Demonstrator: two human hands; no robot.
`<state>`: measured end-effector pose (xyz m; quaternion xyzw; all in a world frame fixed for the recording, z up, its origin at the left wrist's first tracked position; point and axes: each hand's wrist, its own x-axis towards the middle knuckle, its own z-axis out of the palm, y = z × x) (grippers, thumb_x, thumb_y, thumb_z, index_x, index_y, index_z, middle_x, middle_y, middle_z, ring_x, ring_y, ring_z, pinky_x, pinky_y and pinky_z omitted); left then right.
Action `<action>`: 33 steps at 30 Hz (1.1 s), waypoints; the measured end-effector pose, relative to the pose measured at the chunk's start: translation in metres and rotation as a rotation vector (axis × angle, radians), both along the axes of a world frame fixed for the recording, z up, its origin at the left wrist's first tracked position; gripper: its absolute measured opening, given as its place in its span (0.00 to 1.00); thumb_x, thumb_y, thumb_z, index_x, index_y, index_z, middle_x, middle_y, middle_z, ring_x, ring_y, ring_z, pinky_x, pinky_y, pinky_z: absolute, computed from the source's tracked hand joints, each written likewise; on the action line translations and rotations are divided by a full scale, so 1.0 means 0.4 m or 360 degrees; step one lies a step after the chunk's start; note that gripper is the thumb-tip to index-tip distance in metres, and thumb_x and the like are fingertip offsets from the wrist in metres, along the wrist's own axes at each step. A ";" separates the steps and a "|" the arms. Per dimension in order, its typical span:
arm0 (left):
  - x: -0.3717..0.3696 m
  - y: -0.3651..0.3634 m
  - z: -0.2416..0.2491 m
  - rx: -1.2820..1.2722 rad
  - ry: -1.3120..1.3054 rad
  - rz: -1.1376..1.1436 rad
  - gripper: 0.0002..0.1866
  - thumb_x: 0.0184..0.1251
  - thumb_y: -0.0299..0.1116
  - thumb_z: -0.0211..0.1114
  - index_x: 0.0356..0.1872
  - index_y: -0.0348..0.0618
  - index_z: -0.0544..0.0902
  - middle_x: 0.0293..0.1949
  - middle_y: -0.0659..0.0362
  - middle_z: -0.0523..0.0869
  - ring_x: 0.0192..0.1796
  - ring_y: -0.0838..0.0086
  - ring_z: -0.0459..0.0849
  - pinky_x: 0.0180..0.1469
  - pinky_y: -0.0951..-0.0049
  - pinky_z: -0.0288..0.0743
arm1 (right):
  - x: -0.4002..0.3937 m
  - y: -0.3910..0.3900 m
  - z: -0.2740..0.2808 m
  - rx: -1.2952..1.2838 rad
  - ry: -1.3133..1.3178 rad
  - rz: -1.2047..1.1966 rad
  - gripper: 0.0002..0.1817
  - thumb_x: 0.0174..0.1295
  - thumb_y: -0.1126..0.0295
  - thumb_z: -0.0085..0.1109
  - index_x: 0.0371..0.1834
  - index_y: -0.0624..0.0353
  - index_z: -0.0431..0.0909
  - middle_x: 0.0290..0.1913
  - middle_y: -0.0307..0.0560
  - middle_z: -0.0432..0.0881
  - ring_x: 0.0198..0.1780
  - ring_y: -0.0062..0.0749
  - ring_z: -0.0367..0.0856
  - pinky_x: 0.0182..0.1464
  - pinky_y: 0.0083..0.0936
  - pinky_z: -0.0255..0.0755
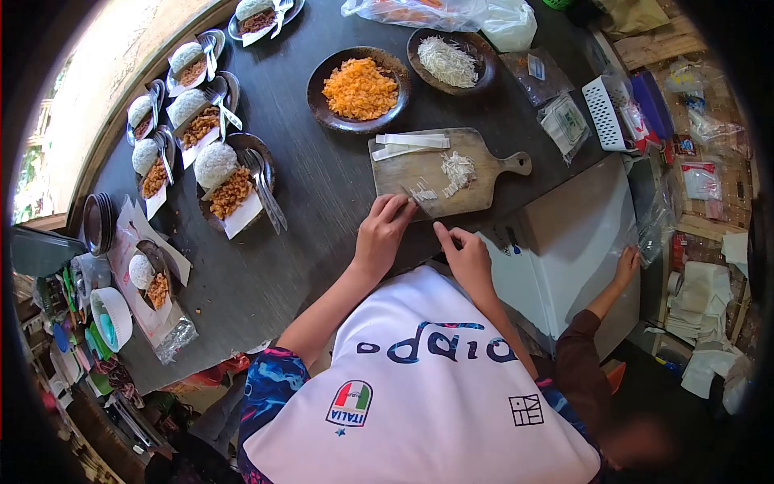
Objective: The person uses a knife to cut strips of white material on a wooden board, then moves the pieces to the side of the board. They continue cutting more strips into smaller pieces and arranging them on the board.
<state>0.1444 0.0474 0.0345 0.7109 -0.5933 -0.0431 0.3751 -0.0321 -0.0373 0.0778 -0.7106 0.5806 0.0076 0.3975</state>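
While the left hand (380, 235) is pressing its fingers down on small white bits at the near edge of the board (419, 173), the right hand (468, 260) is sitting just beside it, curled shut on a knife (415, 202). Only the thin blade is showing, poking out past the right fingers toward the left ones; the handle is hidden inside the fist. The left fingers are lying close together and flat, not wrapped around anything.

The board is pale wood with a round handle. Past the fingers, a little heap of cut white shreds (457, 171) is lying on it, and farther off are long white strips (411, 143). Beyond the board, two dark round bowls are standing, one with fluffy orange shreds (359, 89), one with white shreds (447, 61).

Left of the hands, plates (230, 181) with rice domes, brown crumbs and spoons are lined up. The table (322, 194) is dark streaky wood. To the right, another person's hand (626, 266) is touching a white box (580, 242). What the white food is, I cannot tell.
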 end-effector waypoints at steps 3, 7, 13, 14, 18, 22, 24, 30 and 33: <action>0.003 -0.001 0.003 -0.0009 0.0026 0.0015 0.16 0.62 0.22 0.72 0.52 0.40 0.90 0.52 0.57 0.87 0.57 0.58 0.86 0.56 0.61 0.85 | -0.034 0.019 0.008 -0.0027 -0.0082 -0.0011 0.34 0.72 0.34 0.59 0.37 0.59 0.90 0.34 0.60 0.89 0.40 0.62 0.88 0.43 0.47 0.79; -0.002 -0.004 0.008 -0.0013 0.0031 0.0021 0.16 0.61 0.22 0.72 0.52 0.39 0.90 0.52 0.56 0.87 0.57 0.58 0.86 0.56 0.60 0.85 | -0.034 0.015 0.010 -0.0014 0.0023 -0.0020 0.34 0.72 0.34 0.59 0.38 0.59 0.90 0.34 0.60 0.89 0.40 0.63 0.88 0.43 0.47 0.79; 0.004 -0.001 0.002 -0.0022 0.0030 0.0003 0.17 0.61 0.21 0.72 0.52 0.39 0.90 0.52 0.57 0.86 0.57 0.58 0.86 0.56 0.60 0.84 | -0.028 0.013 0.000 -0.0072 -0.0043 -0.0010 0.33 0.73 0.35 0.60 0.35 0.59 0.89 0.31 0.57 0.88 0.36 0.56 0.86 0.40 0.44 0.77; 0.001 0.002 0.000 -0.0016 0.0037 0.0007 0.17 0.61 0.21 0.72 0.52 0.39 0.90 0.53 0.57 0.86 0.57 0.58 0.86 0.56 0.60 0.84 | -0.041 0.021 0.000 -0.0111 -0.0017 -0.0012 0.33 0.74 0.37 0.60 0.34 0.61 0.89 0.27 0.54 0.86 0.31 0.49 0.84 0.38 0.40 0.74; -0.004 0.002 -0.004 -0.0022 0.0051 0.0020 0.18 0.60 0.21 0.71 0.53 0.40 0.89 0.53 0.57 0.85 0.58 0.58 0.85 0.56 0.61 0.85 | -0.021 0.002 0.002 0.0010 -0.0024 0.0013 0.34 0.72 0.33 0.59 0.38 0.59 0.91 0.34 0.61 0.89 0.42 0.63 0.89 0.44 0.47 0.80; 0.004 0.003 0.002 -0.0027 0.0014 0.0014 0.18 0.60 0.21 0.72 0.53 0.40 0.89 0.52 0.57 0.85 0.57 0.58 0.85 0.56 0.61 0.85 | 0.000 0.004 0.013 -0.0006 -0.0016 0.0002 0.35 0.72 0.33 0.59 0.38 0.59 0.91 0.34 0.60 0.89 0.42 0.62 0.89 0.45 0.47 0.80; 0.005 0.001 0.002 -0.0026 0.0018 0.0017 0.17 0.61 0.21 0.73 0.52 0.41 0.90 0.51 0.57 0.86 0.57 0.57 0.85 0.55 0.60 0.84 | -0.033 0.011 0.018 -0.0025 -0.0013 0.0026 0.35 0.72 0.33 0.58 0.39 0.59 0.91 0.34 0.61 0.89 0.42 0.63 0.89 0.45 0.46 0.80; -0.004 0.004 0.006 -0.0024 0.0033 0.0007 0.17 0.61 0.21 0.71 0.52 0.40 0.89 0.52 0.57 0.86 0.58 0.58 0.85 0.56 0.61 0.85 | 0.009 -0.004 0.014 0.0045 0.0035 0.0015 0.35 0.72 0.32 0.58 0.38 0.59 0.91 0.35 0.60 0.90 0.42 0.62 0.89 0.45 0.47 0.79; 0.009 0.002 0.001 -0.0022 -0.0046 -0.0026 0.19 0.59 0.22 0.70 0.53 0.39 0.89 0.53 0.57 0.84 0.60 0.59 0.84 0.57 0.64 0.86 | -0.004 0.005 0.021 -0.0003 0.0027 0.0048 0.35 0.72 0.32 0.58 0.37 0.59 0.90 0.35 0.60 0.89 0.42 0.62 0.89 0.44 0.48 0.79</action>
